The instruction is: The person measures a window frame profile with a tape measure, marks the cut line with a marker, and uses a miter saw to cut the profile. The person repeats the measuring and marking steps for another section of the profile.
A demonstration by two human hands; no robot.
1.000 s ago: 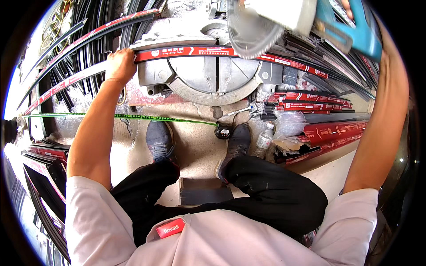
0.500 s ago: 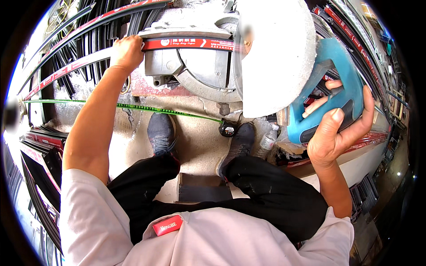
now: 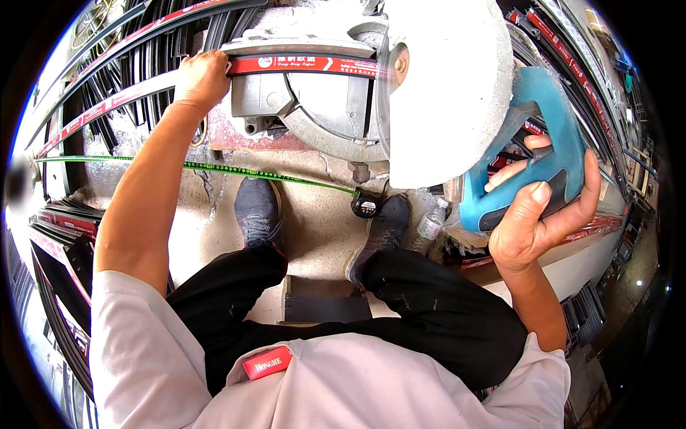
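My left hand (image 3: pixel 202 80) is closed round a long profile strip (image 3: pixel 304 65) with a red printed film, at the left end of a miter saw's fence. The strip lies along the fence above the grey saw base (image 3: pixel 325 118) and runs out to the left. Its right end passes behind the saw's white round guard (image 3: pixel 450 93), which hides the cutting spot. My right hand (image 3: pixel 532 214) is wrapped round the blue saw handle (image 3: pixel 554 111), fingers through the loop, thumb on the near side. A dark trigger shows beside the fingers.
A black tape measure (image 3: pixel 366 204) lies by my right shoe, its green blade (image 3: pixel 264 174) drawn far left. Nearby stands a clear plastic bottle (image 3: pixel 431 223). Bundled black strips (image 3: pixel 64 222) crowd the left, and more strips (image 3: pixel 564 53) lie at right. A dark block (image 3: pixel 325 304) sits between my feet.
The saw handle and my right hand on it have shifted slightly, and more of the trigger shows. My left hand keeps its hold on the strip.
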